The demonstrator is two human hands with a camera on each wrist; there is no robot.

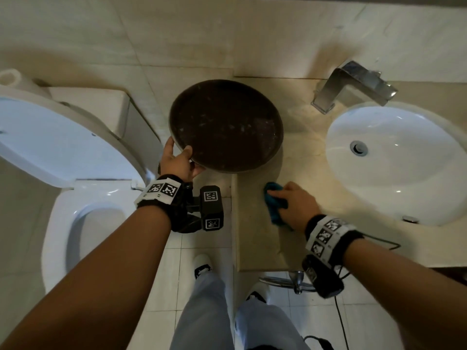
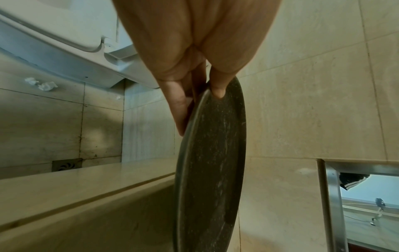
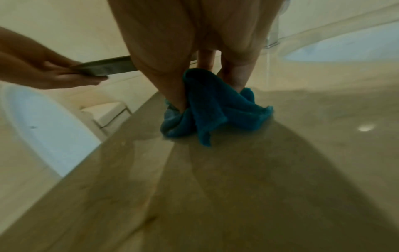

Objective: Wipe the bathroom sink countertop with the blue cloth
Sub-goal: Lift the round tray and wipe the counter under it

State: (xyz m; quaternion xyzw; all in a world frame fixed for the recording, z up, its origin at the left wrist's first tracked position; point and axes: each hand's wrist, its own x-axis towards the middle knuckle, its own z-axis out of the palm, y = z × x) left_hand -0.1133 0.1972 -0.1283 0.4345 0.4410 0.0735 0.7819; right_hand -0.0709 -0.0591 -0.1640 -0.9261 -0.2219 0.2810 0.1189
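My right hand (image 1: 290,202) grips the bunched blue cloth (image 1: 274,205) and presses it on the beige stone countertop (image 1: 257,238) near its left end, in the shadow of the tray. In the right wrist view the blue cloth (image 3: 207,110) spills out between thumb and fingers onto the countertop (image 3: 215,187). My left hand (image 1: 180,161) pinches the rim of a round dark tray (image 1: 225,125), held lifted above the counter's left end. The left wrist view has the thumb on the tray (image 2: 213,162) and the fingers (image 2: 179,109) behind it.
A white oval sink basin (image 1: 394,162) is set in the counter at right, with a chrome faucet (image 1: 353,84) behind it. A toilet (image 1: 75,178) with raised lid stands left of the counter. My legs and shoes are on the tiled floor (image 1: 177,261) below.
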